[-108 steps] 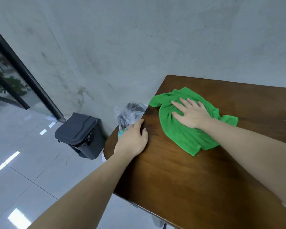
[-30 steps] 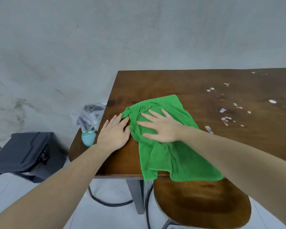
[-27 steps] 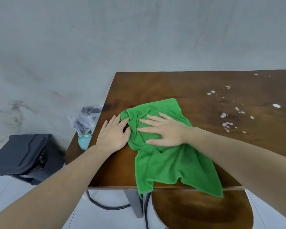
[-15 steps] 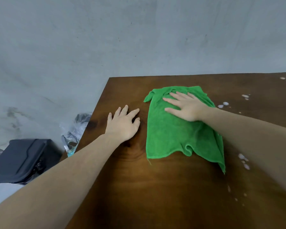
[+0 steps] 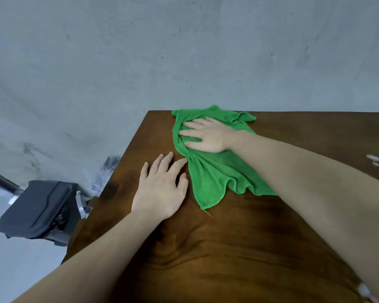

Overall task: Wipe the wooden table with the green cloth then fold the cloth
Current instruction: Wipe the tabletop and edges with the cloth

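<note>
The green cloth (image 5: 214, 171) is pressed flat under the right hand (image 5: 208, 135), fingers straight and spread, right up at the far left corner of the wooden table (image 5: 228, 248), its top edge bunched against the wall (image 5: 184, 51). The left hand (image 5: 162, 189) is laid flat on the bare wood just beside the cloth, fingers relaxed, nothing held. White spots (image 5: 373, 159) are seen at the right edge, a dark bin (image 5: 37, 211) on the floor to the left.

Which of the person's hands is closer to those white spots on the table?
The right. The right hand presses the green cloth, on the same side as the white spots; the left hand lies flat on the table, farther away.
</note>
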`<state>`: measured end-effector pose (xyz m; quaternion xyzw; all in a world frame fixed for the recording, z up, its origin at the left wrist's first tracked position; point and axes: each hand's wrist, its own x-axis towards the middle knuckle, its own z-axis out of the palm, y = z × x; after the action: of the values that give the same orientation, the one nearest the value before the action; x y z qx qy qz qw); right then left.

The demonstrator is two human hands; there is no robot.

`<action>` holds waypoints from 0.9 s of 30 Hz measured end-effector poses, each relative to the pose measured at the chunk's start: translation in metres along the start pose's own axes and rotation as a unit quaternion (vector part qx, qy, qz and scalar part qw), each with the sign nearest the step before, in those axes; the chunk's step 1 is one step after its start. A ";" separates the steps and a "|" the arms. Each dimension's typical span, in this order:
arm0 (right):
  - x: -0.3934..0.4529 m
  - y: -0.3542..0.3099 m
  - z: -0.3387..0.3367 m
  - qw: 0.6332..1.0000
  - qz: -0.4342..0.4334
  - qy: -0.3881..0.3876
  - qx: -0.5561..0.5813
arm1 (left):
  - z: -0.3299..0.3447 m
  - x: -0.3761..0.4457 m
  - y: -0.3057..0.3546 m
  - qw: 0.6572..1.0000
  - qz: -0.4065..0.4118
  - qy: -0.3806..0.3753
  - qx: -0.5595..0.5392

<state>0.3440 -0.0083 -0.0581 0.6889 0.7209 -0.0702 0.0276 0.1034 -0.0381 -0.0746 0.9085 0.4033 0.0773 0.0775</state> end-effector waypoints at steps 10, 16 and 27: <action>-0.051 0.099 -0.003 0.994 0.106 0.000 0.029 | -0.007 0.000 0.003 1.000 -0.009 -0.020 0.000; -0.129 0.140 0.011 0.962 0.260 0.060 0.054 | -0.006 0.000 0.003 1.000 -0.015 -0.021 0.006; -0.088 0.047 0.013 0.951 0.309 -0.003 0.035 | -0.005 0.000 0.004 1.000 -0.009 -0.018 0.019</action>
<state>0.3941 -0.0950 -0.0615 0.8781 0.4701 -0.0855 0.0265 0.1055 -0.0401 -0.0686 0.9072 0.4118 0.0525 0.0680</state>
